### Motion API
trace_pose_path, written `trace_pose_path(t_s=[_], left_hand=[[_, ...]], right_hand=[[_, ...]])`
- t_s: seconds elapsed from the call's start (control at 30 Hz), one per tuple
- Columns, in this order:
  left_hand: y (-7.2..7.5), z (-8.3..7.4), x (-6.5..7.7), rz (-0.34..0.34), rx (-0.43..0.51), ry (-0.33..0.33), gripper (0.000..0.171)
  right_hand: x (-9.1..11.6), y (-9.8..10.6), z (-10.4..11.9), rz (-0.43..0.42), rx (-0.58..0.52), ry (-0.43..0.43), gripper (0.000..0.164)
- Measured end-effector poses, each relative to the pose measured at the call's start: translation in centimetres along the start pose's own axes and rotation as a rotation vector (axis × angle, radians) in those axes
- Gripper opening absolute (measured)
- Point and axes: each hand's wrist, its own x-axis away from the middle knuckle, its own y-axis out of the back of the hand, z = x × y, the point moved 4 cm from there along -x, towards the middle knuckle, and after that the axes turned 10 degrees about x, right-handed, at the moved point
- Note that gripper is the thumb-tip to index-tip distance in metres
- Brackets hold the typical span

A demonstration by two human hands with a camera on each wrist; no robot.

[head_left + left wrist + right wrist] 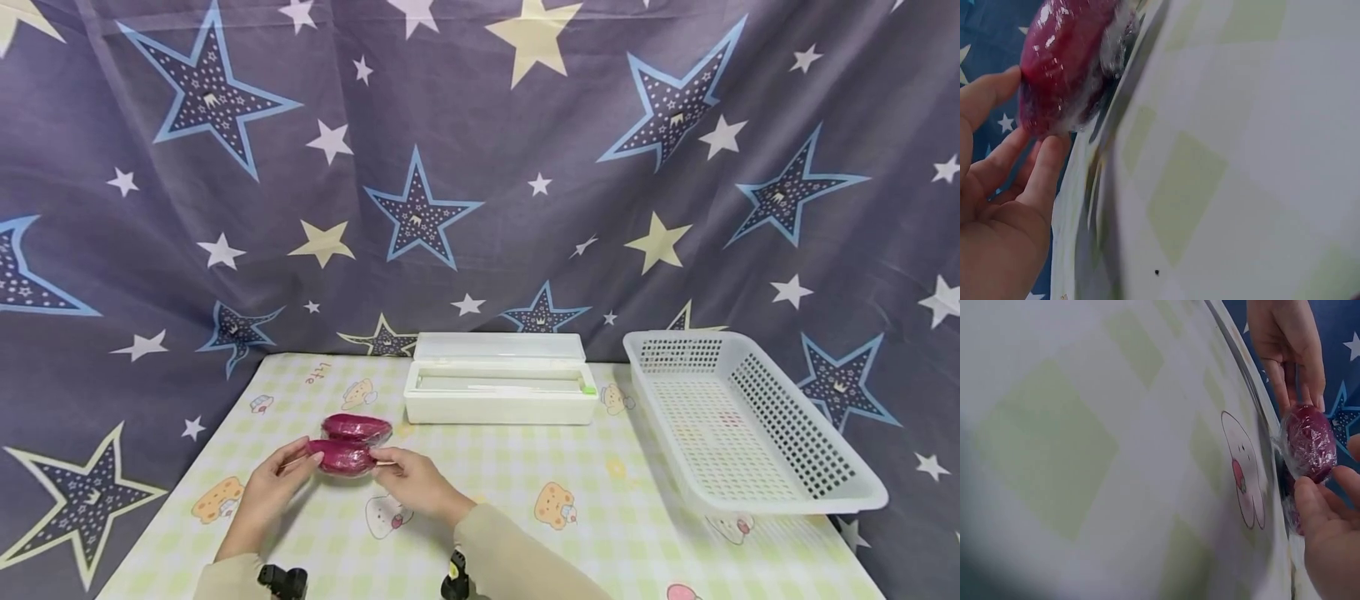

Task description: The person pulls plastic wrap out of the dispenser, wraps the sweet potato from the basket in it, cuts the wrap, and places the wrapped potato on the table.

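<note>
A purple-red, tapered vegetable (343, 458) wrapped in clear cling film is held between both hands. My left hand (276, 485) pinches its left end with thumb and fingertips. The right hand (420, 482) pinches the opposite end, thumb and fingers showing around the film in the right wrist view. Glossy film with wrinkled folds covers the held vegetable (1063, 62) in the left wrist view. Just behind it lies a second wrapped vegetable (356, 428) of the same colour, partly covered by the front one in the head view.
A long white cling film dispenser (498, 410) stands at the back middle with its lid (498, 346) raised and a green tab at its right end. To the right is a white perforated plastic basket (780, 504). A checked cloth (510, 467) covers the table; a star-patterned curtain (480, 117) hangs behind.
</note>
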Motion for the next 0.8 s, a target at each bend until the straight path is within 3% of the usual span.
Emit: trace_pose_path(t_s=[0.13,0.37,0.67,0.8], left_hand=[[0.1,0.2,-0.3,0.006,-0.031,0.001,0.086],[-0.6,1.0,-0.7,0.008,0.068,0.082,0.102],[-1.0,1.4,-1.3,-0.055,0.007,0.089,0.105],[-1.0,1.4,-1.4,-0.045,0.008,0.098,0.107]], right_hand=[[-0.2,-0.7,0.1,0.062,0.025,0.001,0.044],[-0.4,-1.0,0.0,0.078,0.063,-0.037,0.051],[-0.8,-0.9,-0.6,0.102,0.132,-0.08,0.054],[-0.8,-0.9,-0.5,0.1,0.144,-0.076,0.054]])
